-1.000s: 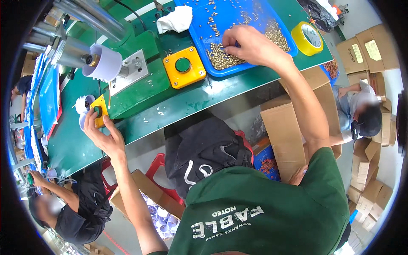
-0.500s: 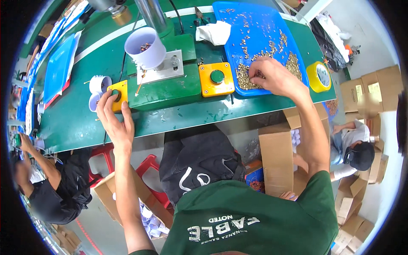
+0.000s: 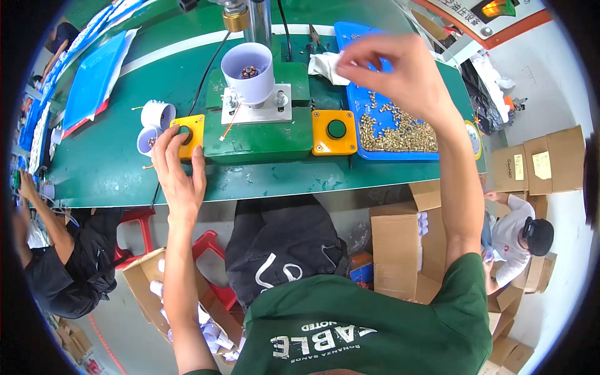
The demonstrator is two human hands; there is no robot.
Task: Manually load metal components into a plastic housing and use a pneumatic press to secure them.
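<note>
My left hand (image 3: 179,177) lies with its fingers spread against the left yellow button box (image 3: 195,129), touching its edge; nothing is gripped. Raised in the air above the blue tray (image 3: 345,31), my right hand (image 3: 400,78) has its thumb and fingertips drawn together. Motion blurs it, and anything between the fingertips is too small to make out. Small brass fittings (image 3: 400,139) lie heaped in the tray's near part. Between my hands, a pale lilac cup (image 3: 248,87) with small copper-coloured pieces (image 3: 249,72) inside stands on the metal plate (image 3: 269,112) of a green press.
A second yellow button box (image 3: 334,132) sits right of the press base. Two lilac cups (image 3: 157,114) with wires lie at the left. A brass-tipped press head (image 3: 235,19) hangs behind the cup. White cloth (image 3: 326,67) and pliers (image 3: 315,37) lie behind. Other people are at both sides.
My right hand has lifted out of the brass fittings and moved up and away over the tray. My left hand stays at the left button box. The view has shifted slightly.
</note>
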